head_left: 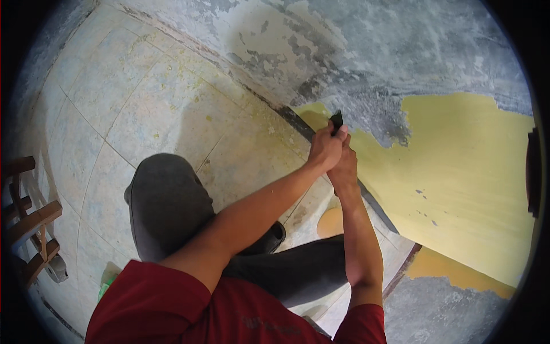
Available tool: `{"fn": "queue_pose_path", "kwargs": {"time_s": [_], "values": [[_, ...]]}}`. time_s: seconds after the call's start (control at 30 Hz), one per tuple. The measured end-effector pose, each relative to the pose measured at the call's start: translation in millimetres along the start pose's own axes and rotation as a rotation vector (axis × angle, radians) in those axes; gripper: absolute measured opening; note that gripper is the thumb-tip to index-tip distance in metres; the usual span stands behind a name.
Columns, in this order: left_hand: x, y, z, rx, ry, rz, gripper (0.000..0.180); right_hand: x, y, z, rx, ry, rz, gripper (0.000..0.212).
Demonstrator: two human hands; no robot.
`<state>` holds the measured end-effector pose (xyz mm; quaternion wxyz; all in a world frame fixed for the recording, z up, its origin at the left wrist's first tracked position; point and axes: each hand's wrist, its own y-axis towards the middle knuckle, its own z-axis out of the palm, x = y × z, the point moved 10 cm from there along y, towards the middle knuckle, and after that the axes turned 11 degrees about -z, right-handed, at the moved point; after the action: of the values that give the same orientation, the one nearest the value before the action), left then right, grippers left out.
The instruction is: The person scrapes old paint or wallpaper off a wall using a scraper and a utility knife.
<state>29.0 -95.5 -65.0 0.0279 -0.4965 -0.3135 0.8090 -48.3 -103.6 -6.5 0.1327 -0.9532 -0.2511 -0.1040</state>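
Both my hands are closed together around a scraper with a dark flat blade (337, 118), its handle hidden in my grip. My left hand (326, 150) is nearer the blade, and my right hand (345, 170) wraps in just behind and below it. The blade is up against the lower part of the wall, at the ragged edge where yellow paint (452, 155) meets bare grey plaster (372, 112). Whether its tip touches the surface I cannot tell. A small patch of yellow is left of the blade, above the dark strip along the wall's foot (298, 123).
Yellow paint flakes (172, 86) are scattered over the pale tiled floor (117, 103). Brown wooden furniture parts (35, 221) stand at the far left. Something green (105, 288) lies beside my left sleeve. At the right rim is a dark upright object (533, 172). My bent legs are between.
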Motion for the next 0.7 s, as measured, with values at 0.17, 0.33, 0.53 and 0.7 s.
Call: {"fn": "queue_pose_path", "kwargs": {"time_s": [0.17, 0.33, 0.53, 0.7], "values": [[5, -4, -11, -0.078, 0.068, 0.025, 0.039, 24, 0, 1, -0.075, -0.047, -0.185, 0.045], [-5, -6, 0, 0.132, -0.054, -0.023, 0.042, 5, 1, 1, -0.073, 0.042, -0.033, 0.05], [3, -1, -10, -0.029, 0.061, 0.002, 0.039, 17, 2, 0, -0.023, 0.071, 0.017, 0.047], [-1, 14, -8, 0.052, -0.039, 0.017, 0.043, 15, 12, 1, -0.02, 0.06, -0.02, 0.039]]}}
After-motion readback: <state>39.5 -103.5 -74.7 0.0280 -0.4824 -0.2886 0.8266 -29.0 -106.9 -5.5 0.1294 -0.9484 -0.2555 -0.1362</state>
